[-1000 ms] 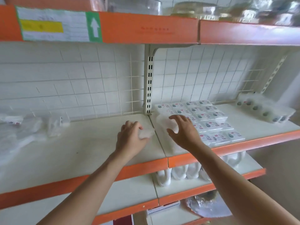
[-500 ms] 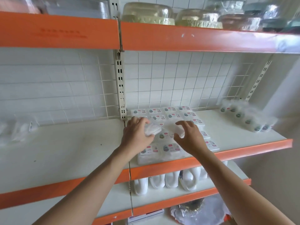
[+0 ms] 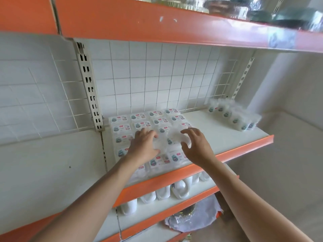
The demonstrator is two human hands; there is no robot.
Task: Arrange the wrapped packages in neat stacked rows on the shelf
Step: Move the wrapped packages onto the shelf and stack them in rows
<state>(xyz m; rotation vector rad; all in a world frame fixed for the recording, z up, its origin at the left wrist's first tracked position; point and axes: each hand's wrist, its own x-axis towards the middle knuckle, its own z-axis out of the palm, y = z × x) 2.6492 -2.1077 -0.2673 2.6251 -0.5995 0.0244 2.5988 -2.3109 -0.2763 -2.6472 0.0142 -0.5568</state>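
1. Where the white shelf meets its orange front edge, it joins a second white board on its left; a slotted upright rises at the back of that joint; a white wire grid covers the wall behind.
2. An upper shelf with an orange face hangs overhead, carrying shiny wrapped goods too blurred to name; a lower shelf holds a line of white bottles; crumpled foil wrap lies below that.
3. The stacked packages form a block of neat rows at the shelf's left end, reaching from the back grid to the front edge; each is white in clear film with a small teal and red label on top.
4. A leaning row of packs stands well apart at the back right corner.
5. The wrapped package, pale and blurred, sits over the middle of the block; whether it touches the layer beneath is unclear.
6. The left hand grips its left end with curled fingers; the right hand holds its right end, fingers bent and spread.
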